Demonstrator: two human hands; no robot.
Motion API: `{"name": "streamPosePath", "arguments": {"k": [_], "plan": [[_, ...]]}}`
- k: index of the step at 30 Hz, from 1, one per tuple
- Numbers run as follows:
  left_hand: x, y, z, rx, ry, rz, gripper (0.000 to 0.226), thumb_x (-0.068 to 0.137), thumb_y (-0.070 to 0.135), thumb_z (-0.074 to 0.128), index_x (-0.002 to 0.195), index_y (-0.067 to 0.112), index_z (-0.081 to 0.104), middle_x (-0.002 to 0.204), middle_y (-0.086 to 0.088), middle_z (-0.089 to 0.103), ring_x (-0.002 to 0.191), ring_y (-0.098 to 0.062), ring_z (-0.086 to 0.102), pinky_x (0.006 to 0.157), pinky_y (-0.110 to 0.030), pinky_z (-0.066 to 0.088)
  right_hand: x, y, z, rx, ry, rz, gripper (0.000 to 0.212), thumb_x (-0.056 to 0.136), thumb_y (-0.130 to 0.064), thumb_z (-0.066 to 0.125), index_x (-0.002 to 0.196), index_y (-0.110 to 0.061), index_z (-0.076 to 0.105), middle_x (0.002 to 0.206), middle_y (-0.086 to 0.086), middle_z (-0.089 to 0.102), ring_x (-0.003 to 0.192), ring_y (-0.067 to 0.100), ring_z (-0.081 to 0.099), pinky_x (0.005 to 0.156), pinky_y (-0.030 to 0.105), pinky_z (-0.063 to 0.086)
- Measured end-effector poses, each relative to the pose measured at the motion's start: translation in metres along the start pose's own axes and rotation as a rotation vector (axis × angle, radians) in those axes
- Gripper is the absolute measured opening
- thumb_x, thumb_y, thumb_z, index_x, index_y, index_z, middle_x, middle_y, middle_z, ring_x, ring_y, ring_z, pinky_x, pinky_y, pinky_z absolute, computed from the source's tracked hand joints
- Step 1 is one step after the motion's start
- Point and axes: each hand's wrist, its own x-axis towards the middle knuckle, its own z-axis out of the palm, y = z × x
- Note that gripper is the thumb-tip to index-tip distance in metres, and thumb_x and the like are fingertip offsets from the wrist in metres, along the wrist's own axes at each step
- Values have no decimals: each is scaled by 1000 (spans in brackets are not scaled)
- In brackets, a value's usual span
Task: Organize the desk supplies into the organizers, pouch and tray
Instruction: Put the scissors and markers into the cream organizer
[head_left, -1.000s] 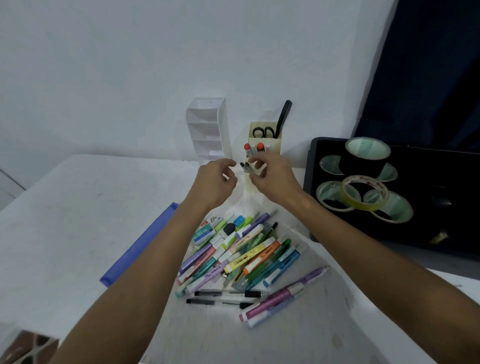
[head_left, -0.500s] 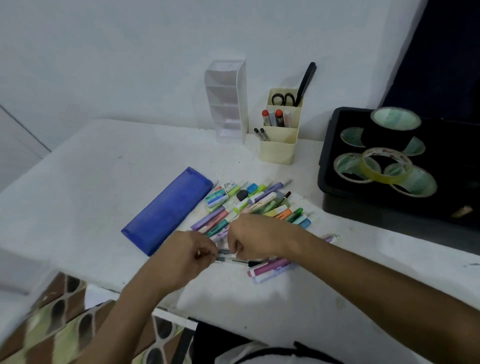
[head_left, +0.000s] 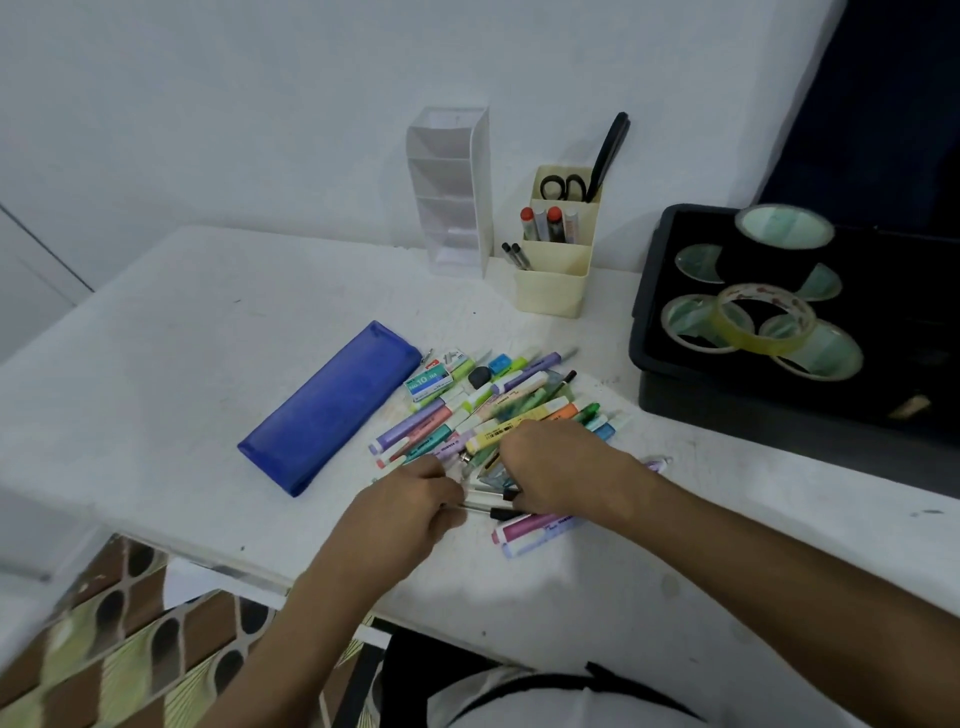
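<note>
A heap of coloured markers and highlighters (head_left: 488, 410) lies in the middle of the white desk (head_left: 156, 374). At its near edge lie two slim black-and-white pens (head_left: 488, 506). My left hand (head_left: 410, 512) pinches their left ends and my right hand (head_left: 556, 478) curls over their right ends. A cream organizer (head_left: 556, 270) at the back holds scissors, red-capped markers and two dark pens. To its left stands a clear tiered organizer (head_left: 452, 192). A blue pouch (head_left: 332, 405) lies shut left of the heap. The black tray (head_left: 654, 291) at right holds several tape rolls (head_left: 761, 317).
A staple box (head_left: 428, 382), a black eraser (head_left: 479, 375) and a blue sharpener (head_left: 501, 364) sit at the far side of the heap. A pink and a lilac marker (head_left: 535, 530) lie under my right wrist. The desk's front edge is close to my forearms.
Both hands have come back from the cream organizer, where two dark pens now stand, down to the near edge of the heap and have closed on the slim pens there.
</note>
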Motion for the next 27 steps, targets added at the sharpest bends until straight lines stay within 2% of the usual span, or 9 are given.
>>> {"name": "streamPosePath", "arguments": {"k": [3,6,9,12,16,18,21,24,27], "plan": [[2,3,-2,38,19,-4,23,93,32,55,113,26,66,115,7,58,102,-10,55,85,-26,51,0,3,-3,31,-24,-6,24,85,-24,65,103,-9,59,79,2,50,70,19,49,61,29,41],[3,3,-12,109,60,-5,27,95,30,52,120,24,62,123,4,58,112,-12,52,92,-24,44,0,12,-11,116,-7,30,16,82,-27,66,82,-14,57,64,-2,43,55,13,42,50,24,35],[4,1,-28,158,101,-41,28,97,32,48,123,26,55,126,5,59,110,-14,55,91,-26,42,1,26,-24,258,20,62,15,81,-29,66,79,-14,67,74,-1,62,63,17,56,55,26,42],[8,-2,-45,139,138,-105,22,99,33,42,119,27,48,119,6,62,94,-13,60,79,-25,49,-4,42,-46,459,97,72,16,83,-33,68,94,-22,72,92,-6,65,82,11,61,68,22,48],[20,-7,-69,-40,232,-88,9,97,31,46,99,30,55,94,8,66,73,-8,55,67,-29,49,-10,63,-74,660,280,104,17,86,-30,68,100,-21,73,91,-8,69,78,7,64,57,9,48],[29,-6,-84,-128,331,-61,9,94,23,54,89,30,56,75,13,61,65,-5,55,64,-21,46,-9,71,-82,729,362,129,19,88,-27,67,104,-18,72,89,-8,68,72,5,63,53,8,46],[43,3,-106,-291,368,-118,13,89,15,58,94,24,66,79,11,63,71,2,57,60,-5,38,-10,83,-91,795,473,167,16,91,-25,63,105,-20,70,84,-10,65,69,6,63,55,13,49],[61,10,-125,-373,395,-112,23,87,13,59,104,27,66,91,7,65,73,0,60,62,-3,39,-13,94,-101,818,575,205,15,91,-25,63,103,-21,71,91,-6,66,73,12,65,58,23,55],[81,17,-141,-402,500,-78,13,86,18,63,94,28,63,83,12,67,69,1,61,59,-1,40,-16,104,-108,902,737,250,14,90,-23,65,101,-20,72,89,0,68,75,17,66,63,30,59]]}}
